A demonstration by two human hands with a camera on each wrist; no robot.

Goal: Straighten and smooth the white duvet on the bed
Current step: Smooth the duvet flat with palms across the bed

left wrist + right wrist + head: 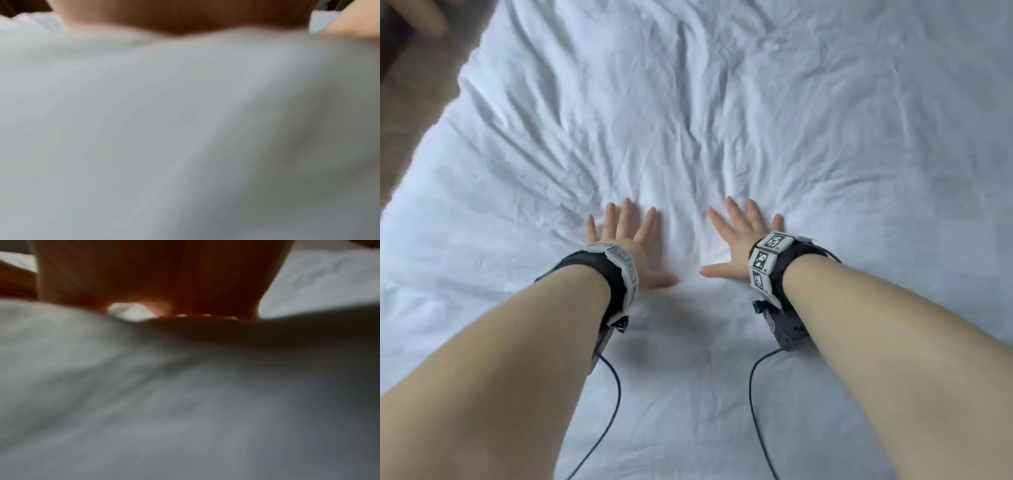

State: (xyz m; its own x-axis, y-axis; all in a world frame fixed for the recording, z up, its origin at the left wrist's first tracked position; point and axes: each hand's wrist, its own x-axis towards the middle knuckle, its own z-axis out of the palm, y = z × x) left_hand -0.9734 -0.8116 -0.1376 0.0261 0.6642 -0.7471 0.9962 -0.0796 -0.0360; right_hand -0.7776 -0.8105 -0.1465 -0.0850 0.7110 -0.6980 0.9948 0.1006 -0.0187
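The white duvet covers the bed and fills most of the head view, with wrinkles fanning out ahead of both hands. My left hand lies flat on it, palm down, fingers spread and straight. A short gap to its right, my right hand presses the cloth the same way, thumb pointing toward the left hand. In the left wrist view the palm sits against blurred duvet fabric. The right wrist view shows the underside of the right hand pressed into duvet cloth.
The bed's left edge runs diagonally, with brown floor beyond it. Black cables hang from both wrist units across the near part of the duvet. White cloth stretches on to the far and right borders.
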